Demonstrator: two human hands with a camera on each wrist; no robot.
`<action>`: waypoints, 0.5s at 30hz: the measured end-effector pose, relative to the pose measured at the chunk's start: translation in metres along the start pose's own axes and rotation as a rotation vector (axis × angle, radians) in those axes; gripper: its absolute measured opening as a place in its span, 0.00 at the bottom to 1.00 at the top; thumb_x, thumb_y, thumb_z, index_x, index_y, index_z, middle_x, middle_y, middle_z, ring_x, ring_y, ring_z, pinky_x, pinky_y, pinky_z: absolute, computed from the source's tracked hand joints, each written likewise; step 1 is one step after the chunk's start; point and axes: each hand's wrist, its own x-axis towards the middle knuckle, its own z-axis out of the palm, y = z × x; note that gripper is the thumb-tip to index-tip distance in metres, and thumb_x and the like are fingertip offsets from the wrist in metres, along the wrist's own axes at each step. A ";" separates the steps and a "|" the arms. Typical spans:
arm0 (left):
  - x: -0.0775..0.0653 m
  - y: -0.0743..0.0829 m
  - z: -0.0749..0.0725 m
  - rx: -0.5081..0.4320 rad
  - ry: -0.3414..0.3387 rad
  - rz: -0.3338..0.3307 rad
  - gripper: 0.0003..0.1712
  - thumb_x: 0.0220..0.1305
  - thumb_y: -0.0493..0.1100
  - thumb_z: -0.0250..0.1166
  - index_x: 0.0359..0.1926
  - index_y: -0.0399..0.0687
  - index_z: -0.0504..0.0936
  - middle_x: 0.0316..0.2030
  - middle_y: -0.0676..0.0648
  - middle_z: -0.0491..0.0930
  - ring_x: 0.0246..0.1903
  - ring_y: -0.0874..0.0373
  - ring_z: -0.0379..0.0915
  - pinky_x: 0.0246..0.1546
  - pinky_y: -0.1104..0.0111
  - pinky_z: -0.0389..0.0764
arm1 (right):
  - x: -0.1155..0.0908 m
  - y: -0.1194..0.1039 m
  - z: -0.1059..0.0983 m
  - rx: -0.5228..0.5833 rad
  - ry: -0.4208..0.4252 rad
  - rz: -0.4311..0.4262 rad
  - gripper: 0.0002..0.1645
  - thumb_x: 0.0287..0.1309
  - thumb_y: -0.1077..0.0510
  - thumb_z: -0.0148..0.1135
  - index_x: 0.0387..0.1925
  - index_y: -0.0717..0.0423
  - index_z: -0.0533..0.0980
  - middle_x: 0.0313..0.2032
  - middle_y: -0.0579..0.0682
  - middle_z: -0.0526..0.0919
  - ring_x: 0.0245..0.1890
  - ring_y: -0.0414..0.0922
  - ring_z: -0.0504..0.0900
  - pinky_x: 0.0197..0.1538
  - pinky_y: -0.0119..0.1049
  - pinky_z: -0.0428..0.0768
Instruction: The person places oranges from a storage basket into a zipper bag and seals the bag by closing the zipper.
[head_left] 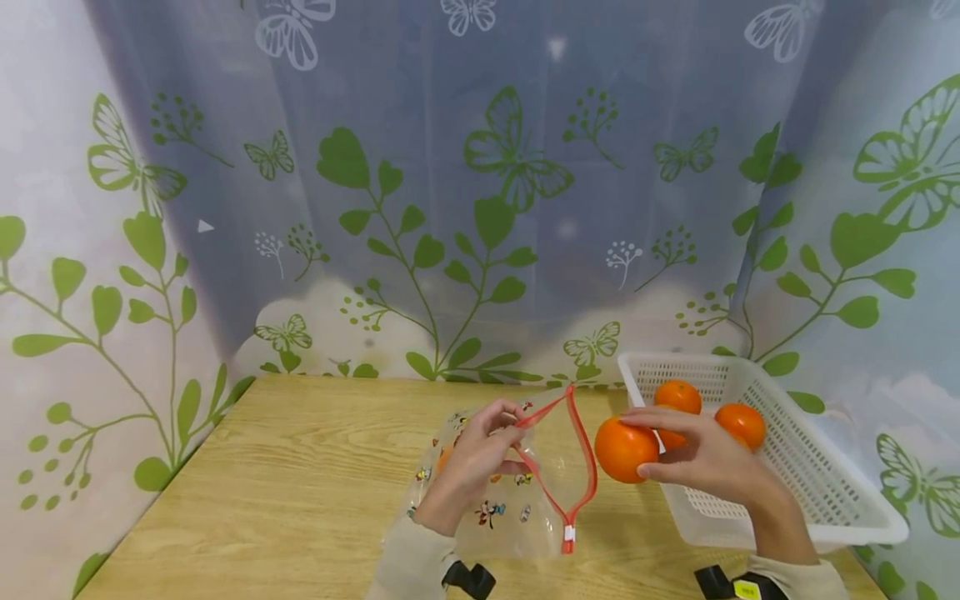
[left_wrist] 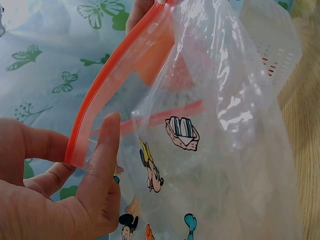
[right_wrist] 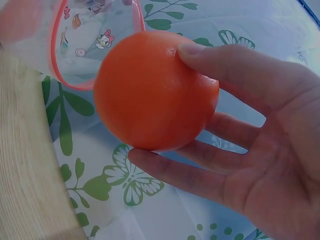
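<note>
My left hand (head_left: 476,454) grips the edge of a clear plastic zipper bag (head_left: 525,529) printed with small cartoon figures. Its red zipper rim (left_wrist: 82,117) gapes wide, with the mouth facing right and a white slider at the near end. Between thumb and fingertips, my right hand (head_left: 708,458) holds a round, smooth orange (head_left: 626,451) just right of that mouth. The right wrist view shows the held orange (right_wrist: 155,92) close up, the bag's rim behind it. Something orange shows through the bag beside the left hand, mostly hidden by it.
A white perforated plastic basket (head_left: 817,475) stands on the right of the wooden table (head_left: 285,475). More oranges (head_left: 741,426) lie inside, one partly behind the right hand. A curtain (head_left: 420,208) printed with leaves and butterflies borders the table at the back and sides.
</note>
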 end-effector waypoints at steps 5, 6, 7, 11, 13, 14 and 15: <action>-0.001 0.000 0.000 -0.004 0.003 0.001 0.06 0.77 0.37 0.56 0.50 0.43 0.77 0.49 0.42 0.75 0.36 0.56 0.76 0.33 0.62 0.89 | 0.001 -0.002 0.003 0.058 -0.031 0.019 0.34 0.59 0.65 0.73 0.67 0.58 0.75 0.62 0.27 0.79 0.52 0.31 0.85 0.43 0.38 0.90; -0.002 0.000 0.001 -0.004 0.002 0.000 0.06 0.77 0.37 0.56 0.50 0.43 0.77 0.48 0.42 0.75 0.35 0.56 0.76 0.34 0.62 0.89 | 0.001 -0.003 0.004 0.066 -0.036 0.018 0.34 0.59 0.65 0.73 0.67 0.59 0.75 0.62 0.27 0.79 0.52 0.31 0.85 0.43 0.38 0.90; -0.002 0.000 0.001 -0.004 0.001 -0.001 0.06 0.77 0.37 0.56 0.50 0.43 0.77 0.48 0.43 0.75 0.35 0.56 0.76 0.34 0.62 0.89 | 0.001 -0.003 0.005 0.074 -0.040 0.015 0.34 0.59 0.66 0.72 0.67 0.60 0.75 0.62 0.27 0.79 0.53 0.30 0.85 0.43 0.39 0.90; -0.001 0.000 0.001 -0.002 0.000 0.002 0.06 0.77 0.37 0.56 0.50 0.43 0.77 0.47 0.43 0.75 0.35 0.56 0.76 0.34 0.61 0.90 | 0.003 -0.005 0.007 0.062 -0.032 -0.011 0.33 0.59 0.67 0.72 0.66 0.60 0.76 0.61 0.27 0.80 0.56 0.26 0.81 0.43 0.39 0.90; -0.001 0.000 0.001 -0.002 0.003 0.005 0.06 0.77 0.37 0.56 0.50 0.43 0.77 0.47 0.43 0.76 0.35 0.56 0.76 0.34 0.62 0.90 | 0.004 -0.006 0.008 0.053 -0.028 -0.020 0.33 0.58 0.66 0.73 0.66 0.59 0.76 0.61 0.29 0.80 0.58 0.25 0.78 0.44 0.38 0.90; -0.001 0.000 0.001 0.000 0.005 0.005 0.06 0.77 0.37 0.57 0.50 0.43 0.77 0.48 0.43 0.76 0.35 0.56 0.75 0.34 0.62 0.90 | 0.005 -0.006 0.009 0.050 -0.028 -0.021 0.32 0.58 0.66 0.73 0.65 0.59 0.77 0.62 0.32 0.81 0.58 0.24 0.78 0.44 0.38 0.90; -0.001 0.000 0.001 0.002 0.007 0.005 0.06 0.77 0.37 0.57 0.50 0.44 0.77 0.48 0.43 0.76 0.35 0.56 0.75 0.34 0.62 0.90 | 0.006 -0.006 0.011 0.049 -0.030 -0.021 0.32 0.58 0.66 0.73 0.65 0.58 0.77 0.62 0.35 0.81 0.58 0.24 0.77 0.44 0.38 0.90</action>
